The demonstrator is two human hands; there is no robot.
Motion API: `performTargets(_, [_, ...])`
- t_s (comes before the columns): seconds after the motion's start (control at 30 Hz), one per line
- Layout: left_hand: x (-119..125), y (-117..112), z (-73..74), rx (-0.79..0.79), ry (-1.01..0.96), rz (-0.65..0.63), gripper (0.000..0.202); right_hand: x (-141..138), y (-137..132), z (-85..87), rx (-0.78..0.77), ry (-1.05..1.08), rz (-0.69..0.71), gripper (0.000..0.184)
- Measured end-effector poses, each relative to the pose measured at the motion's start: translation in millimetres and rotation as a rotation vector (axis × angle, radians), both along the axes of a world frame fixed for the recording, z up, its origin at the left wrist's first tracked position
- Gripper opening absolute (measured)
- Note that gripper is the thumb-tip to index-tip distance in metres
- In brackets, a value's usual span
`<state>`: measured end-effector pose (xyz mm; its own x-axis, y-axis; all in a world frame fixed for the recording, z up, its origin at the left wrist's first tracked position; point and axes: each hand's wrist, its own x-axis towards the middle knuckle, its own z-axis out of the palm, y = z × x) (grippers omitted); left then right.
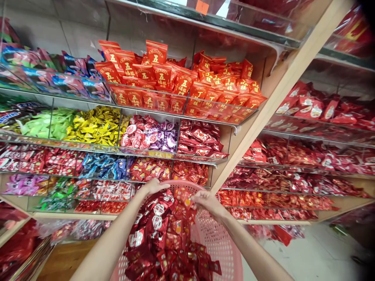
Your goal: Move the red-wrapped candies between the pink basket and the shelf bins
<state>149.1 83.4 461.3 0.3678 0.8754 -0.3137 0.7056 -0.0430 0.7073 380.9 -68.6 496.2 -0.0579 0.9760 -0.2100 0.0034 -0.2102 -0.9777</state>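
The basket (216,238) is before the left rack (73,216), with packets (172,238) in it. The left hand (154,187) is at the left of its far rim; the right hand (205,200) is at the right. A post (277,97) parts this rack from the right rack (278,223). On the left rack, upright sachets (158,76) stand on a shelf, with pouches (73,74) to their left. One tier down, Snickers (10,117) lie far left and twists (148,134) right of centre. Bags (88,230) lie under this rack. Floor (269,255) shows right of the basket.
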Motion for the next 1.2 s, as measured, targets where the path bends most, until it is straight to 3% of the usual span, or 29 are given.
performTargets(0.13, [0,-2,1.5,0.053,0.035,-0.029,0.054,6,-10,-15.6,-0.137,0.054,0.07,0.028])
performTargets(0.3, [0,-1,0.9,0.072,0.065,-0.069,0.055,20,5,-29.4,-0.328,0.063,0.149,0.026])
performTargets(0.5, [0,1,-1.0,0.09,0.084,-0.077,0.056,17,20,-34.9,-0.384,-0.037,0.099,0.026])
performTargets(0.67, [0,1,0.0,0.075,0.074,-0.066,0.057,5,19,-33.3,-0.251,-0.263,0.137,0.035])
performTargets(0.77, [0,1,0.0,0.074,0.064,-0.057,0.057,1,16,-28.5,-0.136,-0.548,0.076,0.043])
performTargets(0.87, [1,0,-1.2,0.068,0.069,-0.058,0.056,-12,6,-17.0,0.098,-0.948,-0.103,0.044])
performTargets(0.93, [1,0,-2.1,0.066,0.075,-0.063,0.056,-29,-6,-8.7,0.294,-1.125,-0.135,0.037])
performTargets(1.07, [1,-1,-2.7,0.09,0.079,-0.072,0.057,-79,-31,-7.7,0.641,-1.244,0.165,0.035])
performTargets(1.2, [1,-2,-2.9,0.125,0.086,-0.072,0.058,-112,-38,-24.1,0.697,-1.402,0.308,0.055])
